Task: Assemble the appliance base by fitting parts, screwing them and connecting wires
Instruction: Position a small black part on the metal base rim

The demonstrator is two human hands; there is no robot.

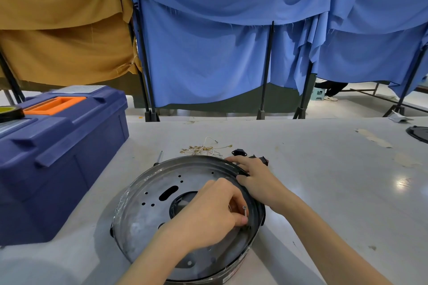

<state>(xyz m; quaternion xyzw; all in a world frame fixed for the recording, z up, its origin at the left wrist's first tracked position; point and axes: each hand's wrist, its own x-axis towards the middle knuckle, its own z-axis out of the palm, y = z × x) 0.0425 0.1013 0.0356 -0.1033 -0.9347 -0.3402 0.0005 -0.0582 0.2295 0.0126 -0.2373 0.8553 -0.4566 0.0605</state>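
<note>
A round metal appliance base [150, 210] with several holes and a black rim lies on the white table in front of me. My left hand [208, 213] reaches into the base and pinches a small metal screw [244, 211] near the right inner wall. My right hand [252, 178] rests on the far right rim, fingers curled over its edge. Behind the base lie a bundle of thin wires with brass terminals [203, 149], small black plastic parts [238, 152] and a screwdriver [159, 157].
A dark blue toolbox [64, 150] with an orange handle stands at the left, a tape roll [10, 113] on its lid. Another black part [418, 133] sits at the far right table edge. Blue and tan cloths hang on stands behind the table.
</note>
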